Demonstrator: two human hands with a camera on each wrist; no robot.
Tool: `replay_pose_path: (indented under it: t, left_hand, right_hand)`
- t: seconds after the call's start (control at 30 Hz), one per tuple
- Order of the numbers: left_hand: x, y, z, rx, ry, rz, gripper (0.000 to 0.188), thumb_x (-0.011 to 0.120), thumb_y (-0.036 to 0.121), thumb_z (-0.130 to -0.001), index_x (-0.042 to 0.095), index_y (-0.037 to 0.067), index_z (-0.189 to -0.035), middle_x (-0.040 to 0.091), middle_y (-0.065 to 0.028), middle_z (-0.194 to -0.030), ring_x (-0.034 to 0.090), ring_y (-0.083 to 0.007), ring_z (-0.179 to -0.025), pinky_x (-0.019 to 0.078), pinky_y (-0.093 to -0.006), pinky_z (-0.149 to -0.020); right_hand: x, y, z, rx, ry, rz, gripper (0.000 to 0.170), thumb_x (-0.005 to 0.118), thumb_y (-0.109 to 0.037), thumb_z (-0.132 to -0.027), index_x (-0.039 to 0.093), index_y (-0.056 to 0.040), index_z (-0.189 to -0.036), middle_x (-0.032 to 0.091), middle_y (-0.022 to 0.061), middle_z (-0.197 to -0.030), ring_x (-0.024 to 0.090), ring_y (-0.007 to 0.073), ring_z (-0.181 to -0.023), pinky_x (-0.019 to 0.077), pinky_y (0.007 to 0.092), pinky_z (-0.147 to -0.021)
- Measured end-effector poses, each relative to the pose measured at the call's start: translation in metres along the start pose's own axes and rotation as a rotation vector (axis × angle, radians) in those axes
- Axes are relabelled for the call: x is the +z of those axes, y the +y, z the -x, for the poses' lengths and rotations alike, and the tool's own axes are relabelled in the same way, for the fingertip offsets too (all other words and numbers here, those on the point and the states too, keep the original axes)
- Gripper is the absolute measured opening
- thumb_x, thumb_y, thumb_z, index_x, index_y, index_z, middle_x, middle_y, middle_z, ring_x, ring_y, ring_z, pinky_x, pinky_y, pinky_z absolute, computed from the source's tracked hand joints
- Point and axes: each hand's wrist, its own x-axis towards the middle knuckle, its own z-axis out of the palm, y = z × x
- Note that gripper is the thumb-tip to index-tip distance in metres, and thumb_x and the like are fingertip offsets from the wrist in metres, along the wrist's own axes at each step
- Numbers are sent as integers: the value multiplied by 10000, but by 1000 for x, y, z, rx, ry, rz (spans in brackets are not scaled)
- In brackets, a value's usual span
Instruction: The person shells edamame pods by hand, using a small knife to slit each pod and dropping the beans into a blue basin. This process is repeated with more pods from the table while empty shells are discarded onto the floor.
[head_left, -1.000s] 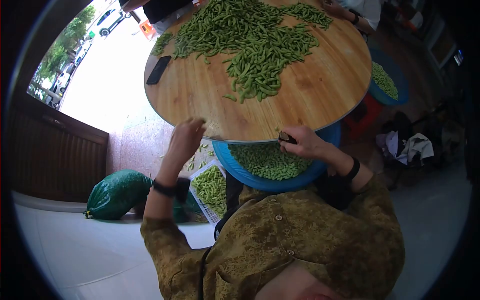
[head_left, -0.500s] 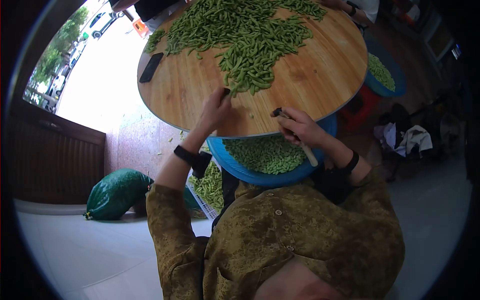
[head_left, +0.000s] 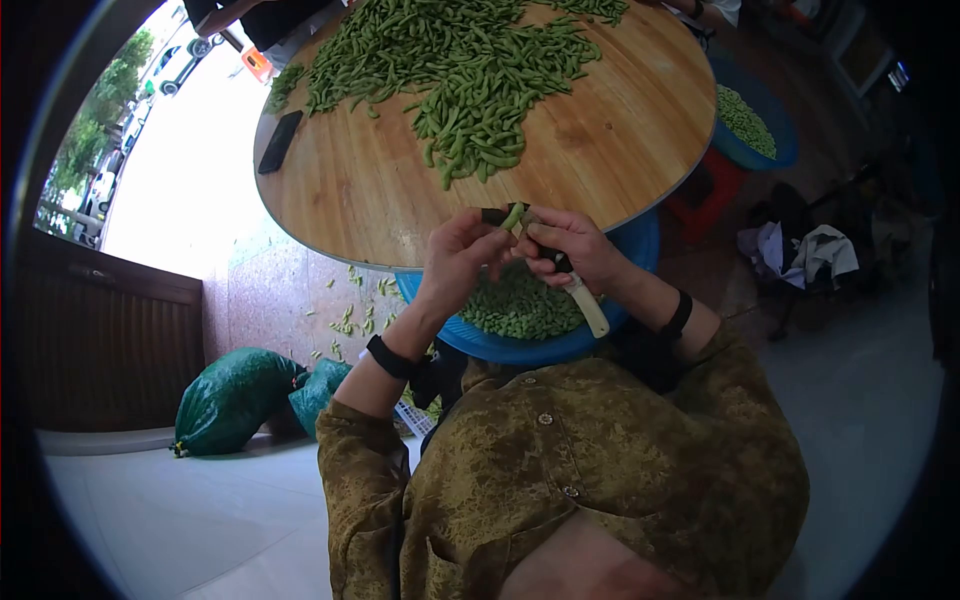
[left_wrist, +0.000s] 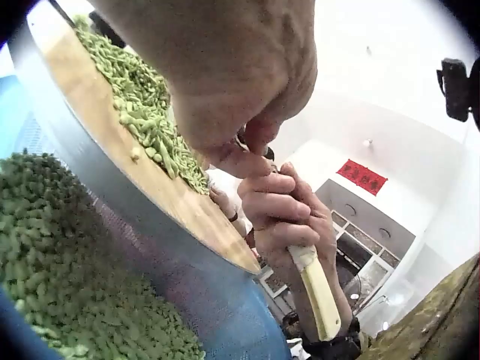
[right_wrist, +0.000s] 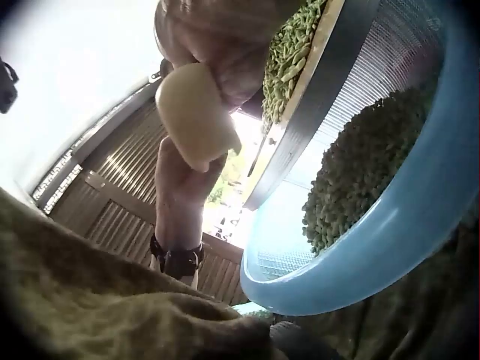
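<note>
Both hands meet over the near table edge in the head view. My left hand (head_left: 462, 258) pinches a green bean pod (head_left: 515, 215) at its fingertips, with something dark beside it. My right hand (head_left: 582, 246) grips a knife-like tool by its cream handle (head_left: 588, 306), which sticks out below the fist; its working end is hidden by the fingers. The right fingertips are right at the pod. In the left wrist view the cream handle (left_wrist: 321, 296) points down from the curled fingers. Below the hands sits a blue basin (head_left: 480, 345) holding shelled green beans (head_left: 535, 308).
A large heap of bean pods (head_left: 470, 80) covers the far part of the round wooden table (head_left: 620, 150). A black phone (head_left: 280, 142) lies at its left. Green sacks (head_left: 235, 400) and scattered pods are on the floor. Another blue basin (head_left: 785, 140) stands at right; other people sit across.
My left hand reached to the near end of the pod heap, then came back with a pod to my right hand. The right hand keeps its grip on the cream handle.
</note>
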Motion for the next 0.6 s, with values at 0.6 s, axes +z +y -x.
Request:
replay_pose_path:
  t: [0.6]
  left_hand:
    - [-9,-11,7,-45,-61,10,128,585,142,-921,611,24,-966,632,-10,-748,577,-75,-614,435,-207,-517]
  right_hand:
    - [6,-1,7,36,-104,-110,324,390,-170,-1003,424,-52,-1302,458,5,-793,400,47,-561,330,162,-407]
